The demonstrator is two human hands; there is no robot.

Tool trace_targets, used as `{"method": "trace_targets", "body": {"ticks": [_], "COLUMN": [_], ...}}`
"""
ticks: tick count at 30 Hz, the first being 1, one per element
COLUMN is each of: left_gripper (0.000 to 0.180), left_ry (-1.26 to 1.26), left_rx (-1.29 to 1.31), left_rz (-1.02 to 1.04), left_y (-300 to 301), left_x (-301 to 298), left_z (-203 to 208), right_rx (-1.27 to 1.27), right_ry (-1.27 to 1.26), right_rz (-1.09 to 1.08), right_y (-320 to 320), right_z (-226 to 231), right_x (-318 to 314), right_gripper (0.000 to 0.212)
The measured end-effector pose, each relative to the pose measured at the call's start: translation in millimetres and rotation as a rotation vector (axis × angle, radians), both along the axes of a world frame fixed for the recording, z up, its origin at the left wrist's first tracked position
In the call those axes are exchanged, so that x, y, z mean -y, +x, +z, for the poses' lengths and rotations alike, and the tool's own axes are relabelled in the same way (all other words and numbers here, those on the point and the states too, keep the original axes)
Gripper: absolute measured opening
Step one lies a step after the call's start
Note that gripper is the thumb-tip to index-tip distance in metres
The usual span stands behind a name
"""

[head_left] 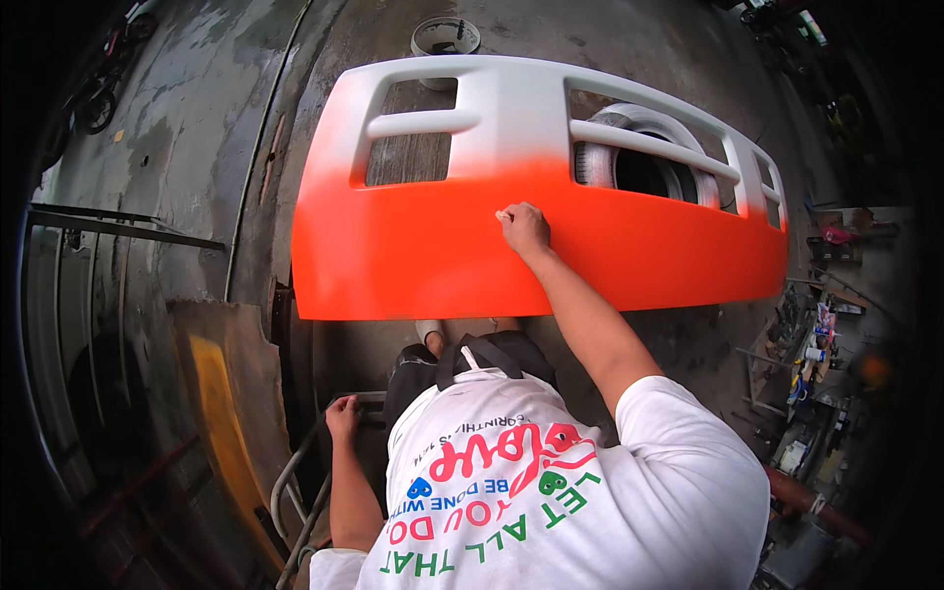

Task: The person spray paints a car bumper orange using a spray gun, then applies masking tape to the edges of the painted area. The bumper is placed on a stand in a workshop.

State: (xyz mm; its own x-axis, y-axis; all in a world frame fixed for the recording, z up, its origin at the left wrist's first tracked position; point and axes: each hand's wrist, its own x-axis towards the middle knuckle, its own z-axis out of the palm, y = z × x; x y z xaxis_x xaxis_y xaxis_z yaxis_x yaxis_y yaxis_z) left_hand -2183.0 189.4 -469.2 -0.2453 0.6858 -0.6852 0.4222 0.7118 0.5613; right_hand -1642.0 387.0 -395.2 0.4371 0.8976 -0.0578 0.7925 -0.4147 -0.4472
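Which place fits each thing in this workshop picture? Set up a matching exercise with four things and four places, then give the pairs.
Things:
1. right hand
2. left hand
3. tyre
4. round container

Places:
A. on the floor beyond the panel's top edge
B. on a metal frame at lower left
C. pressing a small pale piece on the orange panel
D. behind the panel's openings

Pairs: 1-C, 2-B, 3-D, 4-A

We've got a smooth, glossy orange-and-white panel (pixel 442 246) that looks like painted plastic, sitting over rough stained concrete floor (pixel 197 118) next to a rusty metal frame (pixel 295 492).
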Motion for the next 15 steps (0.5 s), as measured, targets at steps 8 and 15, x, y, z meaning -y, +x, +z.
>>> {"method": "trace_targets", "body": {"ticks": [8, 15], "left_gripper": [0.025, 0.026], "left_ry": [-0.061, -0.054], "left_rx": [-0.201, -0.114], "left_rz": [-0.279, -0.195], "left_y": [-15, -33], "left_x": [15, 13], "left_z": [-28, -47], "right_rx": [-0.168, -0.924], "right_ry": [0.06, 0.161], "right_rz": [-0.027, -0.352], "right_y": [-3, 53], "right_z": [-7, 20], "right_x": [4, 33], "right_gripper": [0.015, 0.012]}}
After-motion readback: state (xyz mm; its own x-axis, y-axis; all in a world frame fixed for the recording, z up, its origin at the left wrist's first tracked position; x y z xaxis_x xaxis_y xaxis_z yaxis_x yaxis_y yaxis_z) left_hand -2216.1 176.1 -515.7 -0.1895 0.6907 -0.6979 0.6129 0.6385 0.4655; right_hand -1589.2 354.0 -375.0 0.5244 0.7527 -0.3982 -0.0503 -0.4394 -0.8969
